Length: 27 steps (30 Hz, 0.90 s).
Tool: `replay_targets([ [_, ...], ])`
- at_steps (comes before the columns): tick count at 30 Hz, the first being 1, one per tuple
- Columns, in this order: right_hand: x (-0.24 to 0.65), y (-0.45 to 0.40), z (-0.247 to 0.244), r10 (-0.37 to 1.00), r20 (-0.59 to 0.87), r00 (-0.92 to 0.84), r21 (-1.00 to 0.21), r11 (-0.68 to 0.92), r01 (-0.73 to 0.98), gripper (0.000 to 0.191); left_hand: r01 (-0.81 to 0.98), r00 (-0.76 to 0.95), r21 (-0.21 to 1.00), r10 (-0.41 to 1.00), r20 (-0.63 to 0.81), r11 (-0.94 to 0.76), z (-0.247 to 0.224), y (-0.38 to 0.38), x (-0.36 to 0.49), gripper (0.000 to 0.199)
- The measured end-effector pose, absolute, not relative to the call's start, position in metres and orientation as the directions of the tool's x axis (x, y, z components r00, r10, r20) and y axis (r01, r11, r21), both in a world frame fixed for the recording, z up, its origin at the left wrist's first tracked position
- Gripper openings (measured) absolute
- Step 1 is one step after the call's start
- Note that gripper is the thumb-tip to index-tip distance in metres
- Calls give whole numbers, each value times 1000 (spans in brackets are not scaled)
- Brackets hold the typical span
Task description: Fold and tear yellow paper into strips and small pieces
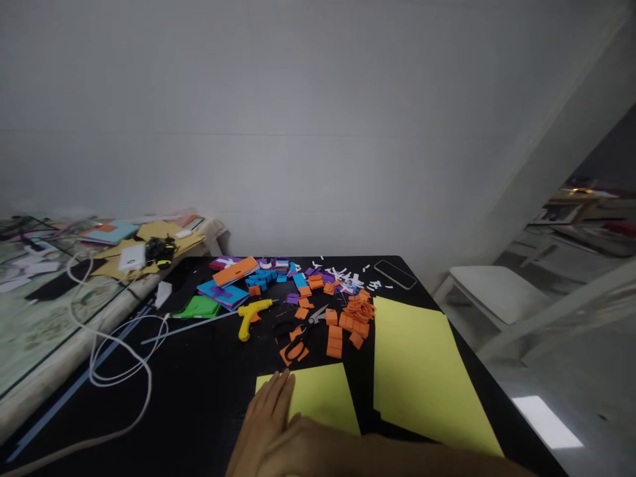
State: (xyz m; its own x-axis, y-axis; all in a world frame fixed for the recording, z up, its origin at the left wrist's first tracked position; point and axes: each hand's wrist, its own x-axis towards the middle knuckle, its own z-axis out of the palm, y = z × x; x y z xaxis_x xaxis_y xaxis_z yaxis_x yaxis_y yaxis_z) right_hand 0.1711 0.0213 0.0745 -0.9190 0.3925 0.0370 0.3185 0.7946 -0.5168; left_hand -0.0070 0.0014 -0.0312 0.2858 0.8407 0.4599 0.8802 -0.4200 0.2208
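A yellow sheet of paper [325,397] lies on the black table near its front edge. Flat across the sheet's left side rests my left hand [265,414], its fingers stretched out and pointing away from me. My right hand [298,447] reaches in from the right, low in the view, and overlaps the left one; its fingers are hidden, so I cannot tell whether it grips anything. Just beyond the sheet are black-handled scissors [297,346] among orange paper pieces [334,342]. To the right lies a stack of larger yellow sheets [422,364].
A yellow glue gun [248,318], green paper [199,307], folded blue paper [223,293] and white scraps [352,281] lie farther back. A phone [395,274] is at the back right corner. A white cable [149,391] loops on the left; a white chair [497,295] stands right.
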Motion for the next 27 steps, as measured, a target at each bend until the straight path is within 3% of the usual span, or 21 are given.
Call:
replay_targets([
  [3, 189, 45, 66, 488, 73, -870, -492, 776, 394, 39, 887, 286, 210, 845, 451, -412, -27, 0, -6, 62],
  [5, 202, 53, 53, 621, 131, -773, -425, 739, 522, 49, 901, 265, 191, 843, 469, -390, -23, 0, -3, 58],
  [7, 212, 57, 38, 671, 138, -728, -356, 720, 596, 50, 910, 257, 160, 823, 507, -382, -23, 1, 0, 55],
  [12, 216, 59, 12, 670, 152, -727, -299, 732, 612, 49, 914, 274, 94, 773, 573, -394, -40, 8, -1, 55],
  [21, 233, 56, -13, 671, 386, -633, -246, 737, 630, 49, 916, 327, 4, 751, 573, -401, -55, 13, -8, 57],
  [27, 258, 63, -27, 690, 378, -618, -171, 708, 686, 53, 895, 363, 0, 727, 583, -446, -73, 20, -15, 73],
])
